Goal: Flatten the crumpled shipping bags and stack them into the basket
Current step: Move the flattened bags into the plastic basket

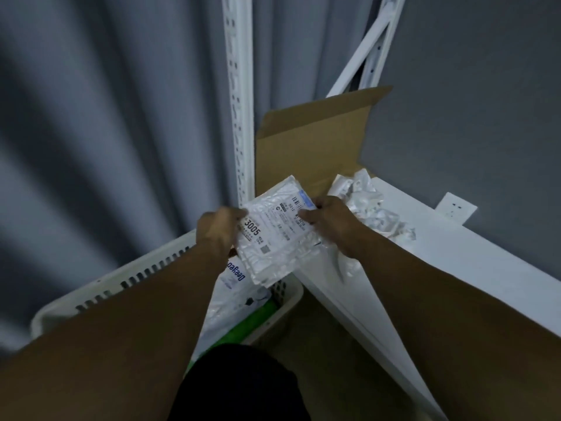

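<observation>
The person holds one white, bubble-lined plastic shipping bag [274, 238] in mid-air by its two side edges. The left hand [217, 235] takes the left edge, fingers curled round it. The right hand [331, 224] pinches the right edge, thumb on the printed label. Each grip is clamped on the bag.

The bag is spread nearly flat, label side up. Its long axis runs away from the person, with the far end leaning a little to the right. The near end hangs over the far corner of the white slotted plastic basket [121, 281], just beside the front edge of the white shelf board [455, 262].

Inside the basket lie flattened white printed bags [235, 276] and something bright green [261, 317].

On the shelf behind the right hand sits a heap of crumpled white bags [372, 208]. Beside it, a brown cardboard box flap [309, 147] stands open against the white perforated metal upright [238, 101].

Grey curtain [91, 117] hangs close behind the basket's far rim. The shelf edge bounds the basket on the right, so the open room lies above it.
</observation>
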A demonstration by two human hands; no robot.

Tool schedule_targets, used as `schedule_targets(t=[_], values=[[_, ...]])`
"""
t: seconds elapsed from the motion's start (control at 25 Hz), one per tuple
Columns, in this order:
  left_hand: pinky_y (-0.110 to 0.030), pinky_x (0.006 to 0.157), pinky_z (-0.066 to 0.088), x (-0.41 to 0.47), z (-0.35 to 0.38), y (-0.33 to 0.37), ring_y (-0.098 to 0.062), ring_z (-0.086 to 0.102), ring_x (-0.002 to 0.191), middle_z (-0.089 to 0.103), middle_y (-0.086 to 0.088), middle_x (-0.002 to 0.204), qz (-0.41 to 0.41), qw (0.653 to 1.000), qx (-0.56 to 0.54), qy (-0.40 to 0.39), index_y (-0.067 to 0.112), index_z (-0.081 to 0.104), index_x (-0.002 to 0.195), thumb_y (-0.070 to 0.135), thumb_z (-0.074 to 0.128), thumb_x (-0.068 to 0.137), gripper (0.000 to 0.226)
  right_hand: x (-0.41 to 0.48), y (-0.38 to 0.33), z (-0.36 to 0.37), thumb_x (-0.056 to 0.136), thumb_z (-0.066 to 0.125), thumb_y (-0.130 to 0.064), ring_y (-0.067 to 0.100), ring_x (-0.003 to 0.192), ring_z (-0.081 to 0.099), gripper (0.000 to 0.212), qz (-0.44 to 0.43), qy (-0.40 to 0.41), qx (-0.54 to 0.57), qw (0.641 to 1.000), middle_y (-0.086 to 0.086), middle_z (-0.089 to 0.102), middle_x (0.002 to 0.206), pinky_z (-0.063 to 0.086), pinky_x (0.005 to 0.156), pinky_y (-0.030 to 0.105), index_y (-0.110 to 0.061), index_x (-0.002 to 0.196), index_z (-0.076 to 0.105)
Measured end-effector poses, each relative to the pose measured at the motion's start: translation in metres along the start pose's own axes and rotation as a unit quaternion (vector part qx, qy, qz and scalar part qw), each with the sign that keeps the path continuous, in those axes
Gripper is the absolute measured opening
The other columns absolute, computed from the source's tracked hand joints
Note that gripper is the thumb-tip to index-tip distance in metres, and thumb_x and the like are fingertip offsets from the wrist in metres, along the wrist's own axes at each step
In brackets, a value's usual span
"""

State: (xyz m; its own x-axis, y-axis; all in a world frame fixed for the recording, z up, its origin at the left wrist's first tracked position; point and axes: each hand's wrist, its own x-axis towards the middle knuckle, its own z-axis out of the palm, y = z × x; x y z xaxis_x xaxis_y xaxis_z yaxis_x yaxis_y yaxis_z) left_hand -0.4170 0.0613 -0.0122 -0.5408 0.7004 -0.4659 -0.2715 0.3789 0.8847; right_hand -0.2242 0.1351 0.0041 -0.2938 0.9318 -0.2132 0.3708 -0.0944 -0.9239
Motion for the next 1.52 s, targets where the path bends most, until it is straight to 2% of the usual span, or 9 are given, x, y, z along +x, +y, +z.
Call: schedule_targets(t=[0.2,0.44,0.64,0.84,1.04,1.12,1.24,1.4,1.52], values=[[-0.046,0.084,0.058,0.050,-0.052,-0.046,-0.030,0.073,0.091,0.076,-0.010,0.099,-0.109,0.987,-0.109,-0.034,0.011,0.069,0.109,0.022,0.061,0.089,0.025,0.051,0.024,0.088,0.095,0.066,-0.016,0.032,0.090,0.070,0.023,0.053,-0.041,-0.003,0.998,0.017,0.072,0.108,0.059,0.073,0.041,-0.001,0.112,0.066],[-0.045,0.073,0.058,0.119,-0.071,-0.107,-0.035,0.071,0.083,0.073,-0.017,0.095,-0.135,0.973,-0.183,0.043,0.005,0.066,0.100,0.009,0.055,0.096,0.013,0.096,0.087,0.164,0.087,0.077,-0.023,0.034,0.091,0.072,0.032,0.157,-0.021,0.018,0.987,0.019,0.074,0.103,0.060,0.083,0.045,0.002,0.107,0.072],[-0.048,0.081,0.056,0.176,-0.078,-0.153,-0.033,0.066,0.083,0.070,-0.013,0.089,-0.148,0.967,-0.185,0.094,0.008,0.065,0.088,0.007,0.056,0.096,0.011,0.114,0.151,0.215,0.082,0.082,-0.020,0.030,0.089,0.068,0.029,0.341,0.028,0.194,0.919,0.015,0.070,0.107,0.061,0.084,0.044,-0.005,0.103,0.069],[-0.050,0.088,0.055,0.214,-0.073,-0.180,-0.032,0.068,0.088,0.071,-0.013,0.095,-0.151,0.975,-0.140,0.082,0.010,0.065,0.091,0.017,0.055,0.099,0.014,0.128,0.175,0.241,0.091,0.070,-0.008,0.035,0.095,0.065,0.023,0.349,0.068,0.257,0.898,0.016,0.065,0.110,0.057,0.077,0.044,-0.005,0.113,0.063],[-0.042,0.078,0.055,0.237,-0.071,-0.187,-0.032,0.067,0.087,0.070,-0.008,0.085,-0.157,0.979,-0.105,0.072,0.013,0.062,0.090,0.019,0.047,0.100,0.019,0.147,0.191,0.255,0.095,0.066,-0.008,0.023,0.071,0.053,0.026,0.363,0.101,0.267,0.887,0.003,0.052,0.079,0.051,0.084,0.040,0.004,0.117,0.059],[-0.037,0.073,0.053,0.244,-0.071,-0.191,-0.030,0.066,0.085,0.070,-0.010,0.089,-0.156,0.981,-0.078,0.084,0.013,0.063,0.093,0.020,0.043,0.095,0.022,0.153,0.196,0.262,0.094,0.063,-0.012,0.020,0.072,0.055,0.039,0.359,0.121,0.290,0.879,0.009,0.061,0.091,0.050,0.079,0.036,0.003,0.130,0.058],[-0.048,0.090,0.054,0.259,-0.072,-0.206,-0.037,0.062,0.108,0.065,-0.017,0.120,-0.162,0.981,0.003,0.110,0.007,0.064,0.114,0.024,0.044,0.087,0.038,0.154,0.198,0.267,0.101,0.056,-0.011,0.030,0.096,0.061,0.036,0.382,0.138,0.318,0.857,0.019,0.062,0.127,0.053,0.080,0.040,0.003,0.133,0.056],[-0.042,0.094,0.053,0.267,-0.072,-0.216,-0.038,0.058,0.119,0.058,-0.021,0.131,-0.170,0.971,0.082,0.147,-0.002,0.054,0.132,0.014,0.051,0.095,0.040,0.152,0.201,0.267,0.090,0.068,0.001,0.039,0.113,0.063,0.035,0.373,0.118,0.283,0.876,0.020,0.064,0.125,0.051,0.100,0.051,0.004,0.125,0.061],[-0.045,0.092,0.055,0.278,-0.077,-0.230,-0.035,0.062,0.109,0.062,-0.015,0.125,-0.166,0.968,0.053,0.180,0.005,0.056,0.122,0.021,0.068,0.071,0.055,0.150,0.200,0.261,0.091,0.066,0.002,0.041,0.120,0.058,0.039,0.379,0.106,0.282,0.875,0.022,0.061,0.126,0.048,0.104,0.051,0.007,0.128,0.057]])
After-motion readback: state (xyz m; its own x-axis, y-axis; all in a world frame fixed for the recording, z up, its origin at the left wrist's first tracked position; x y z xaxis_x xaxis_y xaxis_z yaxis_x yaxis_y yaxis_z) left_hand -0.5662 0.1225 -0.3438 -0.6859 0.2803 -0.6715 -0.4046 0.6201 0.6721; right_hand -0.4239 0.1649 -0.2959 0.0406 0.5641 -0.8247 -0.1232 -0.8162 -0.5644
